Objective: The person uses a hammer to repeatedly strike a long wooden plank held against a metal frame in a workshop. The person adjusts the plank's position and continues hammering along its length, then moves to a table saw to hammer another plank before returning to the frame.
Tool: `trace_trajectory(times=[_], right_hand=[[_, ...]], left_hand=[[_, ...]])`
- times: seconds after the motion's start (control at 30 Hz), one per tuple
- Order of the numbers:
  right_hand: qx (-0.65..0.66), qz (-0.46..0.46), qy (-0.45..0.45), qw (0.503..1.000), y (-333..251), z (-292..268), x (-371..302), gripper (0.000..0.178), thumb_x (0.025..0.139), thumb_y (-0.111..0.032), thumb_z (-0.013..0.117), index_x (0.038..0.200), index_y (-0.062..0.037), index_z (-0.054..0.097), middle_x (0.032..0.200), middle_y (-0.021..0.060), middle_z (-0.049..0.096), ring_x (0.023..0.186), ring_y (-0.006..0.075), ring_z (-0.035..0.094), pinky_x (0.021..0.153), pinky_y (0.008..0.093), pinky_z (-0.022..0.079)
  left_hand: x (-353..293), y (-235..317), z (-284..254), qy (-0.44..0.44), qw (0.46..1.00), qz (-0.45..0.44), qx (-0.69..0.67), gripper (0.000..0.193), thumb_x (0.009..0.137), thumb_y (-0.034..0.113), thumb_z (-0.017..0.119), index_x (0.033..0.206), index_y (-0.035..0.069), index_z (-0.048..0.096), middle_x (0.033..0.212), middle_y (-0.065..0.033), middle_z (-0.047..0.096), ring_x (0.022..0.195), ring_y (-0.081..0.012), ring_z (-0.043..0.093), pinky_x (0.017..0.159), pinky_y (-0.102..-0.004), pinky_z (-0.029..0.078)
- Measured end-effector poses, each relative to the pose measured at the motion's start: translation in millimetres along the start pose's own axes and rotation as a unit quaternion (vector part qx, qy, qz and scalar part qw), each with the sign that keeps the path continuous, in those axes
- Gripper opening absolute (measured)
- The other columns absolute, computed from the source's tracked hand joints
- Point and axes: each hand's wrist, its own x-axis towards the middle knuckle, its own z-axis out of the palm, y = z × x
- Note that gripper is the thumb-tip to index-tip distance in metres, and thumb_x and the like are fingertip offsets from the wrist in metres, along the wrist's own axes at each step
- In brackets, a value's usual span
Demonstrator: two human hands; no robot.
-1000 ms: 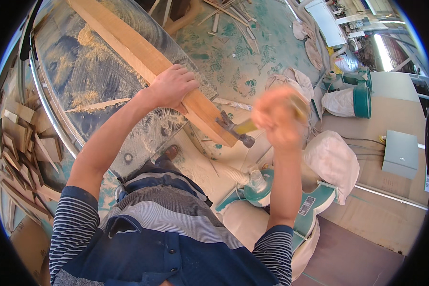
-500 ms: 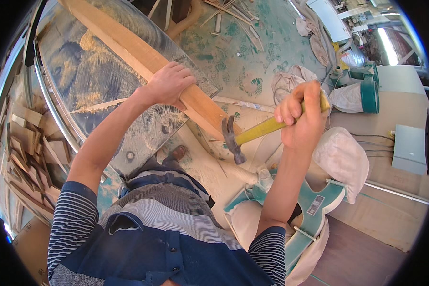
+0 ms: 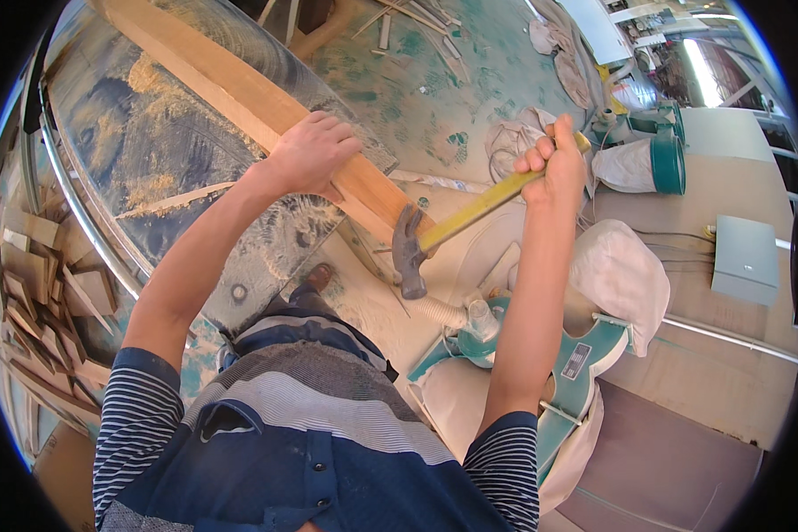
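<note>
Standing on a dusty green floor point(image 3: 372, 89), beside a dark table point(image 3: 266, 226) streaked with sawdust. Seeing a green machine point(image 3: 576, 359) with pale bags low on the right, and a pile of offcuts point(image 3: 35, 301) at the far left, beyond the table. Steadying a long beam point(image 3: 213, 75) lying diagonally across the table, running down from the upper left and jutting past the table's edge at its near end.

Wielding 1 hammer point(image 3: 470, 215), slanting its yellow handle up to the right and bringing its head over the beam's near end in this view; not being able to tell about metal touching wood. Turning the claw toward the beam, the striking face back toward the body. Leaving 1 thin strip point(image 3: 173, 200) lying on the table, left of the beam.

Grasping the beam with the left hand point(image 3: 313, 158), draping fingers over the top. Clenching the right hand point(image 3: 554, 168) round the handle, well apart from the left.

Judging by the pose, apparently hammering at the beam's end, bracing with 1 hand and swinging with the other. Probably calling next for a firm left hold and for squaring the face to the wood.
</note>
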Motion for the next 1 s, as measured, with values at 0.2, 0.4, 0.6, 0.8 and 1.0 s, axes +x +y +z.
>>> trace_trajectory(times=[0.2, 0.4, 0.6, 0.8, 1.0], right_hand=[[0.027, 0.007, 0.101, 0.995, -0.7, -8.6, 32.6, 0.030, 0.106, -0.035, 0.065, 0.092, -0.0110, 0.053, 0.065, -0.0032, 0.037, 0.051, 0.0125, 0.032, 0.051, 0.0339, 0.033], [0.068, -0.066, 0.092, 0.991, 4.5, -46.4, 3.5, 0.034, 0.108, -0.040, 0.060, 0.093, -0.0119, 0.048, 0.064, -0.0057, 0.029, 0.051, 0.0102, 0.027, 0.050, 0.0309, 0.031], [0.179, -0.097, 0.178, 0.963, 29.2, -108.4, -43.0, 0.034, 0.109, -0.040, 0.057, 0.089, -0.0144, 0.049, 0.061, -0.0058, 0.030, 0.048, 0.0102, 0.027, 0.048, 0.0308, 0.030], [0.198, -0.134, 0.138, 0.961, 36.7, -115.9, -63.7, 0.034, 0.109, -0.041, 0.057, 0.086, -0.0163, 0.049, 0.061, -0.0058, 0.034, 0.047, 0.0099, 0.031, 0.048, 0.0300, 0.030], [0.220, -0.159, 0.090, 0.958, 35.4, -107.3, -73.5, 0.035, 0.110, -0.039, 0.056, 0.084, -0.0171, 0.048, 0.061, -0.0058, 0.035, 0.046, 0.0096, 0.032, 0.047, 0.0300, 0.031]], left_hand=[[-3.4, 0.9, 0.4, 0.018, 1.000, 0.002, -0.005, 0.079, 0.052, 0.045, 0.096, 0.116, 0.011, 0.063, 0.108, -0.0056, 0.062, 0.112, -0.0267, 0.061, 0.102, -0.0407, 0.044], [-0.7, -3.5, 2.6, 0.018, 1.000, 0.008, -0.012, 0.081, 0.052, 0.045, 0.096, 0.117, 0.011, 0.063, 0.108, -0.0058, 0.062, 0.111, -0.0271, 0.061, 0.101, -0.0405, 0.044], [1.2, -0.5, -1.9, 0.013, 1.000, 0.003, -0.016, 0.076, 0.054, 0.044, 0.096, 0.116, 0.011, 0.066, 0.110, -0.0061, 0.064, 0.114, -0.0279, 0.060, 0.103, -0.0416, 0.043], [-3.0, 5.1, -5.9, 0.017, 1.000, 0.004, -0.002, 0.079, 0.053, 0.045, 0.096, 0.117, 0.011, 0.064, 0.109, -0.0064, 0.063, 0.112, -0.0287, 0.060, 0.101, -0.0424, 0.044], [12.9, -4.2, -17.9, -0.093, 0.996, 0.017, 0.000, 0.072, 0.051, 0.045, 0.095, 0.106, 0.011, 0.065, 0.105, -0.0084, 0.066, 0.107, -0.0313, 0.063, 0.096, -0.0441, 0.046]])
